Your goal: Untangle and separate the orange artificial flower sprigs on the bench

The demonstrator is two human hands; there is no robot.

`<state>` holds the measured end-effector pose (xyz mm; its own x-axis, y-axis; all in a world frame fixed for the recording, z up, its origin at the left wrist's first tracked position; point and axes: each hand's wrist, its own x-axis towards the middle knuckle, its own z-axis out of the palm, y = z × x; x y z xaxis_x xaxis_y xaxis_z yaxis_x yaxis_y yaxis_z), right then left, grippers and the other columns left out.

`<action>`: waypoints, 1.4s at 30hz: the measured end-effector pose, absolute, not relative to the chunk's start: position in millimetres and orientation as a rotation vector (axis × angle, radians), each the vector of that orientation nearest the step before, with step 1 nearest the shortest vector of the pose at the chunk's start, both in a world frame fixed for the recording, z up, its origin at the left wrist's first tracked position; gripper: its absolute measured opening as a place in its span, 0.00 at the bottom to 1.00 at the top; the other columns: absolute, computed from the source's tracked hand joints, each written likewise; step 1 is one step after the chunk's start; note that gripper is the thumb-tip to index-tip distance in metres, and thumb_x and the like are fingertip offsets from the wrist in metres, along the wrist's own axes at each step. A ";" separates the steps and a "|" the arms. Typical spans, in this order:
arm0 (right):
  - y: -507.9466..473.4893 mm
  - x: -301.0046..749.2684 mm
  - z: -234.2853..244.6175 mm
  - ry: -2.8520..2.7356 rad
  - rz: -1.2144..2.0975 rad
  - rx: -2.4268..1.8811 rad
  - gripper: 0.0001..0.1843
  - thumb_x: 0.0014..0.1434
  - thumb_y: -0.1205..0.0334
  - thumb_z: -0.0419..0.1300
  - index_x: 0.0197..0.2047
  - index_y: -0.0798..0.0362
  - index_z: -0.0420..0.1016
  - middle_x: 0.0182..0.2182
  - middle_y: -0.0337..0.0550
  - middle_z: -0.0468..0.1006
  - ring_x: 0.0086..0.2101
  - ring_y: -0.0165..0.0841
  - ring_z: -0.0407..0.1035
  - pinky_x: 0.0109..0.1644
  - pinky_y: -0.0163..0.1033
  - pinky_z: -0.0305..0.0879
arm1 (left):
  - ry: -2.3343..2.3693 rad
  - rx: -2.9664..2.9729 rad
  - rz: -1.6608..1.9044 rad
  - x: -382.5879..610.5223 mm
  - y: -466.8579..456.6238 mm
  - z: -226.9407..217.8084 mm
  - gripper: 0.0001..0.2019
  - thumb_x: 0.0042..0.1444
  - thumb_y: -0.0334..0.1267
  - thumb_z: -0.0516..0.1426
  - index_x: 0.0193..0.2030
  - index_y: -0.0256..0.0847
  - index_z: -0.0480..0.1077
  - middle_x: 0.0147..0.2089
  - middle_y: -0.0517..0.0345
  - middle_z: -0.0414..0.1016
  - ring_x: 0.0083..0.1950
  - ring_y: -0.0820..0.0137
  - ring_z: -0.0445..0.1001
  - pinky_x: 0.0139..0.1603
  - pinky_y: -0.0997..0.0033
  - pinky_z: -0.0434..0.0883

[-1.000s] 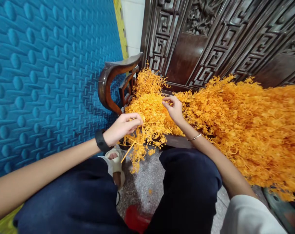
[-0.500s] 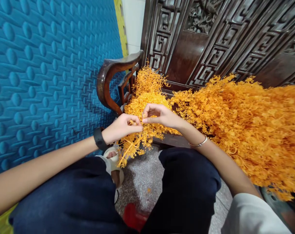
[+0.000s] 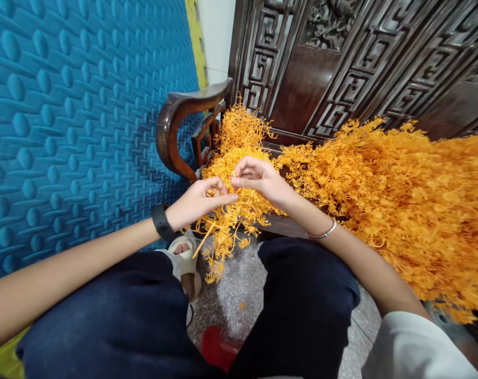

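Observation:
My left hand [image 3: 197,201] is closed around a bunch of orange plastic sprigs [image 3: 223,231] that hangs down over the floor, stems toward my knees. My right hand [image 3: 260,179] pinches a thin orange sprig right beside the left fingertips. Both hands meet at the front edge of a dark wooden bench [image 3: 278,223]. A large heap of the same orange sprigs [image 3: 400,200] covers the bench seat to the right. A smaller mound [image 3: 239,137] lies just behind my hands.
A curved wooden armrest [image 3: 175,126] stands left of the hands. A blue embossed foam mat [image 3: 77,116] leans up on the left. The carved bench back [image 3: 341,58] rises behind. Below lie speckled floor [image 3: 234,295], my dark-trousered knees, a white sandal [image 3: 185,260] and a red object [image 3: 219,350].
My right hand left the heap and came back to meet the left hand, pinching a sprig. The bunch in the left hand hangs slightly lower than half a second ago.

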<state>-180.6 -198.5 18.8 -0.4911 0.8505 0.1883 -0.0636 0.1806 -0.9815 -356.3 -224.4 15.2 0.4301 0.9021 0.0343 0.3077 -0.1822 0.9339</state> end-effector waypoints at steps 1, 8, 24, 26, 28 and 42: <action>-200.1 -182.2 19.8 -1.657 1.430 -0.755 0.13 0.47 0.63 0.67 0.29 0.54 0.65 0.27 0.34 0.69 0.30 0.24 0.65 0.38 0.35 0.62 | 1.047 1.719 0.797 -356.8 -224.5 15.5 0.10 0.49 0.42 0.61 0.29 0.37 0.67 0.21 0.68 0.60 0.20 0.81 0.54 0.20 0.78 0.51; -198.9 -186.2 18.0 -1.642 1.276 -0.747 0.15 0.46 0.63 0.67 0.29 0.53 0.63 0.28 0.34 0.67 0.30 0.24 0.62 0.37 0.35 0.60 | 1.026 1.604 0.746 -361.2 -224.5 14.9 0.12 0.51 0.44 0.59 0.30 0.35 0.73 0.17 0.68 0.53 0.18 0.81 0.48 0.18 0.78 0.45; -189.2 -206.0 18.7 -1.459 0.867 -1.033 0.11 0.52 0.63 0.58 0.28 0.50 0.56 0.26 0.35 0.62 0.30 0.27 0.59 0.38 0.36 0.60 | 1.122 1.422 0.882 -349.6 -222.6 23.1 0.10 0.52 0.44 0.55 0.30 0.39 0.67 0.23 0.64 0.57 0.23 0.78 0.53 0.21 0.78 0.50; -187.0 -210.3 16.4 -1.462 0.858 -1.032 0.10 0.52 0.64 0.57 0.28 0.50 0.56 0.27 0.36 0.61 0.31 0.27 0.60 0.39 0.37 0.60 | 1.131 1.401 0.903 -349.2 -222.2 23.6 0.10 0.52 0.44 0.55 0.31 0.39 0.66 0.23 0.64 0.56 0.23 0.78 0.52 0.21 0.78 0.50; -186.5 -216.3 13.7 -1.467 0.833 -1.040 0.10 0.52 0.65 0.57 0.28 0.50 0.56 0.27 0.36 0.61 0.32 0.28 0.60 0.40 0.37 0.60 | 1.142 1.388 0.908 -349.2 -221.1 23.8 0.10 0.52 0.44 0.55 0.31 0.39 0.66 0.22 0.65 0.56 0.22 0.78 0.51 0.21 0.78 0.50; -126.9 -122.0 -9.1 -1.201 0.681 -1.282 0.13 0.45 0.63 0.62 0.31 0.50 0.59 0.22 0.33 0.65 0.24 0.27 0.62 0.34 0.37 0.61 | 0.976 1.665 0.813 -350.1 -238.5 17.2 0.10 0.54 0.40 0.55 0.27 0.36 0.70 0.27 0.63 0.66 0.28 0.77 0.60 0.30 0.75 0.58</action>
<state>-122.0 -126.9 -9.1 0.2974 0.9112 0.2850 0.2240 0.2236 -0.9486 -350.1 -238.5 17.2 0.4485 0.8918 0.0589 0.2194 -0.1738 0.9600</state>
